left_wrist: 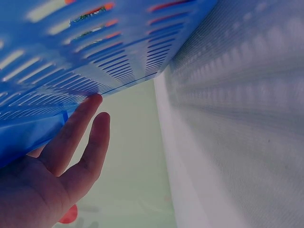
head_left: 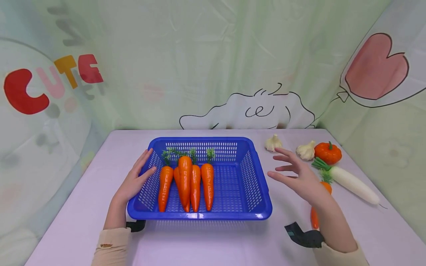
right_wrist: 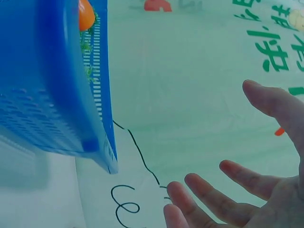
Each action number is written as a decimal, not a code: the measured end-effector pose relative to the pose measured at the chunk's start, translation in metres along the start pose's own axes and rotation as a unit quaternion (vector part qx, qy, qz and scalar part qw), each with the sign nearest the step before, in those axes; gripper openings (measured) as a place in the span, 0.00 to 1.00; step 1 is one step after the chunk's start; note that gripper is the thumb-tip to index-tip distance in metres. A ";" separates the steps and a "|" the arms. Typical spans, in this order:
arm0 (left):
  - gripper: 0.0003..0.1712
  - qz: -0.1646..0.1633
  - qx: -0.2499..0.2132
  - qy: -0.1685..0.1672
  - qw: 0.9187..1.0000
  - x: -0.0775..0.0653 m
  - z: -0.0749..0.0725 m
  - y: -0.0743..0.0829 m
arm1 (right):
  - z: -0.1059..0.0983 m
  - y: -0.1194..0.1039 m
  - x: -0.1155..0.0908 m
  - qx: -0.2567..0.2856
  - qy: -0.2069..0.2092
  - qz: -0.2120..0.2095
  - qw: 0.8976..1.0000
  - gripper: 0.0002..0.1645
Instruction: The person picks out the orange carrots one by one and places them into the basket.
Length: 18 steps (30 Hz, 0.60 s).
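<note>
A blue plastic basket point(head_left: 229, 216) stands mid-table in the head view, with several orange carrots point(head_left: 208, 184) lying in its left half, green tops toward the back. My left hand point(head_left: 133, 181) is at the basket's left side, fingers extended along the outer wall and the thumb near the rim. In the left wrist view, fingertips point(left_wrist: 95, 99) reach up to the slotted blue wall; firm contact is hard to judge. My right hand point(head_left: 297, 175) hovers apart from the basket's right side, fingers spread, holding nothing. Another carrot point(head_left: 314, 218) lies partly hidden beneath the right forearm.
Two garlic bulbs point(head_left: 273, 143), a small orange pumpkin point(head_left: 327, 153) and a white radish point(head_left: 354, 184) lie on the table's right side. A printed curtain point(head_left: 159, 74) hangs behind and beside the white table point(head_left: 199, 244).
</note>
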<state>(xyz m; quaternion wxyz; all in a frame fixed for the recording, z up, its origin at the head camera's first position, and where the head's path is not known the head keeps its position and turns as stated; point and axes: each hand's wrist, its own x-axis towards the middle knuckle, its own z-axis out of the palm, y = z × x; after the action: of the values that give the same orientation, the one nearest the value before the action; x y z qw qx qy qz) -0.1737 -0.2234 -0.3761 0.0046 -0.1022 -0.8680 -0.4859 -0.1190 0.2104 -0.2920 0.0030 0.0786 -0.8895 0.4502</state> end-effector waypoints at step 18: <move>0.36 -0.002 0.005 0.002 1.000 0.001 0.001 -0.001 | -0.032 0.060 -0.024 -0.016 0.102 0.053 0.993 0.44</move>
<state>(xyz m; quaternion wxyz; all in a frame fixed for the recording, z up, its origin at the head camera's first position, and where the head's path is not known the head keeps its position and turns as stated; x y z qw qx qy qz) -0.1743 -0.2231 -0.3769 0.0061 -0.0995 -0.8704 -0.4821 -0.1057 0.2743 -0.3227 0.0712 -0.0152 -0.8947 0.4407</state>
